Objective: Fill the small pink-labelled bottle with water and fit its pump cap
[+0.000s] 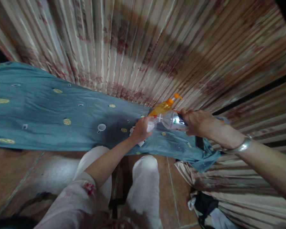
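Clear plastic bottle [171, 121] lies sideways over the teal cloth [50, 117], neck toward the left hand [140, 128], whose fingers close on its cap; right hand [197, 122] clamps its body.

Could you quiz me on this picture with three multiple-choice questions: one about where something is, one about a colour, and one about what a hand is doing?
1. Where does the orange spray bottle stand?
A. on the floor
B. on the teal cloth, behind the hands
C. on the person's lap

2. What colour is the bangle on the right wrist?
A. silver
B. red
C. black

3. What is the right hand doing?
A. hanging free
B. pressing the curtain
C. gripping the clear bottle

Answers: 1 B, it sits by the cloth's far edge. 2 A, it glints metallic. 3 C, fingers wrap its body while the left hand is at its neck.
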